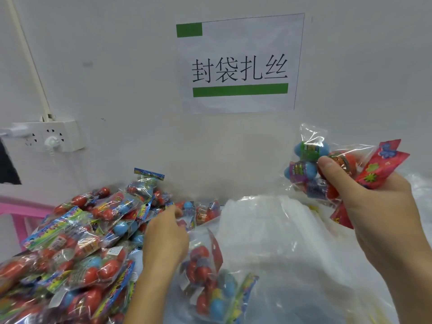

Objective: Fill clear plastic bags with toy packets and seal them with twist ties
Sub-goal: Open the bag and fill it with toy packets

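A big heap of toy packets [77, 249] with red and blue eggs covers the left of the table. My left hand [163, 239] reaches into the heap's right edge, fingers on a packet; its grip is hidden. My right hand [374, 206] is raised at the right and grips several toy packets [327, 169] with red header cards. A stack of clear plastic bags [280, 242] lies in the middle. Two more packets [208, 277] lie on it, near my left wrist.
A white wall stands close behind the table, with a paper sign [238, 64] and a power strip [46, 136] at the left. A pink plastic piece of furniture [21, 211] shows at the far left behind the heap.
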